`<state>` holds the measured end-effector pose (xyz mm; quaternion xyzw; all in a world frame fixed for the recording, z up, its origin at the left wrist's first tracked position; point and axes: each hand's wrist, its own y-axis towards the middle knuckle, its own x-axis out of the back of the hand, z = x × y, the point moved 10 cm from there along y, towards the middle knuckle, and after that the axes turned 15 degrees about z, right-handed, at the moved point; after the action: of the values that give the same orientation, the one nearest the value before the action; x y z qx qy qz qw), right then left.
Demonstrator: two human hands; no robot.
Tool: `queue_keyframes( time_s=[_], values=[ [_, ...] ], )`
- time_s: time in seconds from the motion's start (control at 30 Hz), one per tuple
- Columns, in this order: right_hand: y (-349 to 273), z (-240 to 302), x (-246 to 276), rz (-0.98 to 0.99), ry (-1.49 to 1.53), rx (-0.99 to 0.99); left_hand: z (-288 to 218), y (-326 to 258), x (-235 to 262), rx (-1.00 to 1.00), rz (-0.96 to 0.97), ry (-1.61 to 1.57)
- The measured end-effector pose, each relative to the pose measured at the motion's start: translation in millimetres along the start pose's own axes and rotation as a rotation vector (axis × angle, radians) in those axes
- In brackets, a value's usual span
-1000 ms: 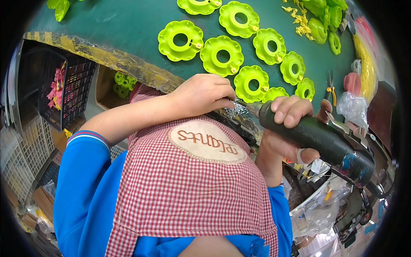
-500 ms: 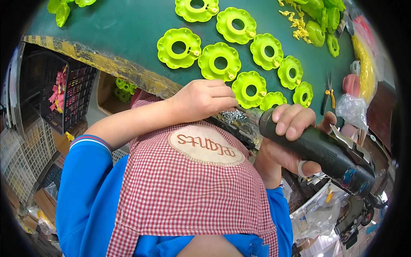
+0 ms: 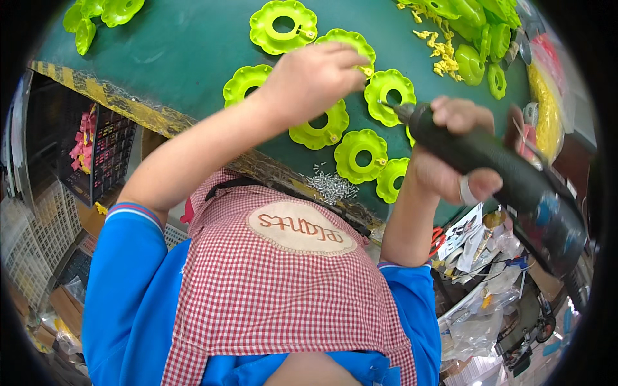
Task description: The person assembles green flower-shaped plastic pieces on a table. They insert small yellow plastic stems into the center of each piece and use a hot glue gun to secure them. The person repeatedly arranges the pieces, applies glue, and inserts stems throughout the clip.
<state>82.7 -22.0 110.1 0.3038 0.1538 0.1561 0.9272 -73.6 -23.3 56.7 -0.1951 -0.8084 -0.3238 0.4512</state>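
Bright green flower-shaped plastic rings (image 3: 351, 154), each with a round hole and a small yellowish piece on its rim, lie across the green tabletop. Above them is my left hand (image 3: 318, 80), its fingers drawn together over the edge of one ring (image 3: 344, 38); anything pinched there is too small and blurred to make out. My right hand (image 3: 441, 170) is wrapped around a black power screwdriver (image 3: 499, 164). The driver's tip points left, over a neighbouring ring (image 3: 381, 106). Small silver screws (image 3: 331, 186) form a pile by the near table edge.
Yellow small parts (image 3: 444, 55) and green plastic pieces (image 3: 473, 64) are heaped at the far right. More green pieces (image 3: 84, 32) lie at the far left. A black crate (image 3: 116, 154) with pink parts stands below the worn, striped table edge (image 3: 116, 96).
My left hand has moved from the screw pile away from me, over the rings. My right hand has raised the screwdriver, bringing its tip over the rings. The pile is now uncovered.
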Motion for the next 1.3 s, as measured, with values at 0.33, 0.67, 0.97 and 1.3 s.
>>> queue_keyframes(
  time_s=[0.33,0.67,0.97,1.3],
  values=[
    [33.2,-40.3,-14.2,0.112,-0.241,-0.152,34.3,9.0,-22.0,0.146,0.101,-0.071],
    [28.7,-68.1,-9.6,0.033,-0.14,-0.214,36.7,7.5,-27.3,0.181,0.132,-0.097],
    [26.4,-19.1,0.0,0.169,0.14,-0.032,9.1,17.9,-13.4,-0.038,-0.016,-0.128],
    [-14.1,18.6,37.5,-0.062,-0.125,-0.088,-40.0,38.1,-50.1,-0.039,0.117,-0.247]
  ],
)
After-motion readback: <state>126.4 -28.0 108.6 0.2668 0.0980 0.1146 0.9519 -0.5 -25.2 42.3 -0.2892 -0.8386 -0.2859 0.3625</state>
